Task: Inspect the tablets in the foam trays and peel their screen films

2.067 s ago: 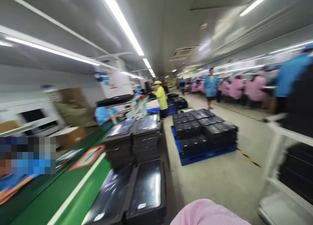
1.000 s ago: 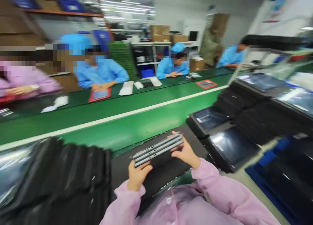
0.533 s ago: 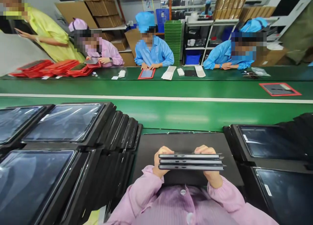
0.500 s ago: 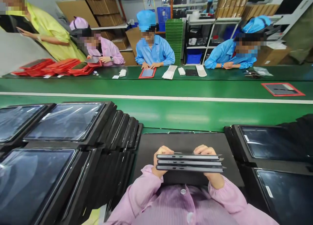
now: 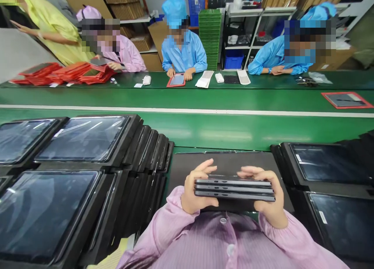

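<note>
Three thin grey tablets point(image 5: 233, 188) are stacked together, their narrow edges facing me. My left hand point(image 5: 191, 193) grips the left end of the stack, fingers over the top tablet and thumb under the lowest one. At the other end my right hand point(image 5: 274, 200) clasps the stack the same way. Beneath and behind the tablets lies a flat black foam-like sheet point(image 5: 187, 161). The tablets' broad faces are mostly hidden, as I see them nearly edge-on.
Piled black trays holding tablets point(image 5: 82, 138) stand at my left; more tablet trays point(image 5: 344, 218) stand at my right. Ahead runs a green conveyor belt point(image 5: 216, 128). Across it, co-workers sit near red-framed tablets point(image 5: 176, 80), and a red-framed tablet point(image 5: 347, 99) lies far right.
My hands have shifted their grip, with thumbs now below the stack and fingers over its top. The stack sits slightly further right in view. A co-worker's hands have moved apart around a red-framed tablet.
</note>
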The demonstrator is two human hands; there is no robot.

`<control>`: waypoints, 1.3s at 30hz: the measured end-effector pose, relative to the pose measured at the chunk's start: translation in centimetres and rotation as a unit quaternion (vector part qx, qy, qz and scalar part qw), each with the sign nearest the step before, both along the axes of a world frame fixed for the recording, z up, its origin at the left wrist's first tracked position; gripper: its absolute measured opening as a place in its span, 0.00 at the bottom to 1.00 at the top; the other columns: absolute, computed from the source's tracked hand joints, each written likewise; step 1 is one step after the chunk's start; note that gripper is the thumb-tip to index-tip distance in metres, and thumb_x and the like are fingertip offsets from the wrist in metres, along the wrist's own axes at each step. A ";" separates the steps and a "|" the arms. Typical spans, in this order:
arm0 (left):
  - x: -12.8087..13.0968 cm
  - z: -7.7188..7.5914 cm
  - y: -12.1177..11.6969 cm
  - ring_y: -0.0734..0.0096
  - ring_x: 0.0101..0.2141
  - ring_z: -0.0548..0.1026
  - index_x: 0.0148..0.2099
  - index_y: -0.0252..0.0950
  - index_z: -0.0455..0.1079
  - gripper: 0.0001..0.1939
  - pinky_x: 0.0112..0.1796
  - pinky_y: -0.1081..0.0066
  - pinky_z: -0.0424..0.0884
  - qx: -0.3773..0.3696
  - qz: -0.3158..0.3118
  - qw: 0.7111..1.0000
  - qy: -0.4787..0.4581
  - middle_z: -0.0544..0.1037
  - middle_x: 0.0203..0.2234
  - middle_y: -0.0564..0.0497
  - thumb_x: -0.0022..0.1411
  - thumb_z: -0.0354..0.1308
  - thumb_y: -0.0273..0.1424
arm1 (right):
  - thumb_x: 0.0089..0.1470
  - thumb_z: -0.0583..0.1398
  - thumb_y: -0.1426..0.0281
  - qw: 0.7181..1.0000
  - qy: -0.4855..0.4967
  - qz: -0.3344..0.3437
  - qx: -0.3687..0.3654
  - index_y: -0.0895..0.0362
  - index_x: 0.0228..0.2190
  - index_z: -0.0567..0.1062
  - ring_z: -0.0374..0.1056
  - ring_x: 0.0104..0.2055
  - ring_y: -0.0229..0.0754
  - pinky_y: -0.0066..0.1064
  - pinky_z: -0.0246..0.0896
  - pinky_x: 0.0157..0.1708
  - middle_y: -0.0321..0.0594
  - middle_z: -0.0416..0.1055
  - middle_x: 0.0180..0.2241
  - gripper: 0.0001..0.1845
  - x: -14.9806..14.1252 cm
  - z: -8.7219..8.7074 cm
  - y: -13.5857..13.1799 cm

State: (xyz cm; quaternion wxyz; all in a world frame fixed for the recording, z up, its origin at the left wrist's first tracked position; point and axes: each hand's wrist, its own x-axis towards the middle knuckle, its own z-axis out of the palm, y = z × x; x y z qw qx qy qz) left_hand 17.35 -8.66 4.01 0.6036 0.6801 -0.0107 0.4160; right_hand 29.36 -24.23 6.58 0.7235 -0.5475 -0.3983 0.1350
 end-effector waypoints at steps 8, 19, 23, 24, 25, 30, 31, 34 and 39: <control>-0.7 -0.6 -0.1 0.65 0.34 0.78 0.44 0.39 0.65 0.29 0.35 0.66 0.76 0.015 -0.010 1.000 -0.024 0.78 0.34 0.47 0.42 0.68 0.45 | 0.39 0.68 0.52 0.999 -0.011 -0.038 0.028 0.52 0.33 0.70 0.72 0.32 0.46 0.42 0.72 0.32 0.40 0.72 0.29 0.24 -0.6 0.0 -0.3; -0.8 -0.9 0.2 0.64 0.35 0.78 0.46 0.39 0.65 0.30 0.37 0.65 0.76 0.013 -0.040 0.999 -0.032 0.77 0.35 0.47 0.42 0.68 0.43 | 0.37 0.67 0.50 0.998 -0.010 -0.047 0.034 0.52 0.34 0.70 0.72 0.31 0.46 0.39 0.71 0.31 0.39 0.72 0.28 0.25 -0.8 -0.2 -0.2; -0.7 -0.9 0.3 0.64 0.36 0.78 0.46 0.40 0.65 0.30 0.38 0.65 0.76 0.009 -0.044 0.998 -0.033 0.77 0.35 0.48 0.42 0.68 0.44 | 0.37 0.67 0.50 0.998 -0.011 -0.048 0.034 0.52 0.33 0.70 0.72 0.31 0.46 0.40 0.71 0.31 0.39 0.72 0.28 0.25 -0.7 0.0 -0.1; -0.7 -0.9 0.3 0.65 0.36 0.77 0.46 0.40 0.65 0.30 0.38 0.65 0.76 0.007 -0.044 0.998 -0.032 0.77 0.35 0.48 0.42 0.68 0.44 | 0.37 0.67 0.50 0.998 -0.010 -0.047 0.034 0.52 0.34 0.70 0.72 0.31 0.46 0.40 0.71 0.31 0.39 0.72 0.28 0.25 -0.7 0.0 -0.1; -0.6 -0.8 0.3 0.65 0.36 0.77 0.46 0.40 0.65 0.30 0.38 0.66 0.76 0.005 -0.044 0.999 -0.032 0.77 0.35 0.48 0.42 0.68 0.43 | 0.37 0.67 0.51 0.998 -0.009 -0.045 0.033 0.52 0.34 0.70 0.72 0.31 0.46 0.41 0.71 0.31 0.39 0.72 0.28 0.25 -0.6 -0.1 -0.1; -0.3 -0.6 0.5 0.65 0.35 0.77 0.45 0.39 0.65 0.28 0.38 0.65 0.76 -0.022 -0.037 0.999 -0.020 0.77 0.33 0.49 0.43 0.69 0.42 | 0.37 0.68 0.53 0.999 0.009 -0.030 0.038 0.52 0.35 0.71 0.72 0.32 0.45 0.41 0.71 0.33 0.39 0.72 0.29 0.25 -0.2 -0.3 0.2; -0.2 -0.6 0.5 0.65 0.35 0.77 0.44 0.39 0.65 0.27 0.37 0.65 0.76 -0.027 -0.033 0.999 -0.017 0.77 0.33 0.49 0.43 0.68 0.42 | 0.37 0.69 0.54 0.999 0.014 -0.028 0.041 0.52 0.35 0.71 0.72 0.32 0.45 0.40 0.71 0.33 0.39 0.72 0.29 0.25 -0.1 -0.3 0.3; -0.1 -0.6 0.5 0.65 0.34 0.78 0.44 0.39 0.65 0.26 0.36 0.66 0.76 -0.035 -0.019 0.999 -0.012 0.77 0.33 0.49 0.44 0.68 0.42 | 0.37 0.69 0.55 0.998 0.029 -0.024 0.043 0.52 0.35 0.71 0.72 0.33 0.45 0.39 0.71 0.34 0.38 0.72 0.30 0.24 0.2 -0.3 0.5; -0.1 -0.4 0.4 0.65 0.34 0.78 0.43 0.38 0.65 0.26 0.36 0.65 0.76 -0.032 -0.012 0.999 -0.007 0.77 0.31 0.49 0.44 0.68 0.43 | 0.37 0.69 0.55 0.999 0.023 -0.013 0.041 0.52 0.36 0.70 0.72 0.34 0.45 0.39 0.71 0.34 0.38 0.72 0.30 0.25 0.3 -0.5 0.5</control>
